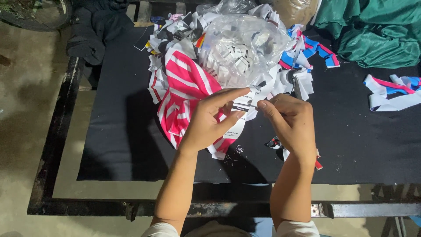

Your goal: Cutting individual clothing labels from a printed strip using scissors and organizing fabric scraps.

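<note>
— Above the middle of the black desk [114,145]: what was logged?

— One small white label [242,106], pinched between both hands. Left hand [209,120]: thumb and forefinger closed on its near end. Right hand [293,123]: fingertips closed on its other end.

— Orientation?

— Long axis ran left to right, hand to hand; both hands equally near.

— Surroundings?

— Pink-and-white striped fabric [182,90] directly beneath; clear bag of labels [239,48] just beyond.
</note>
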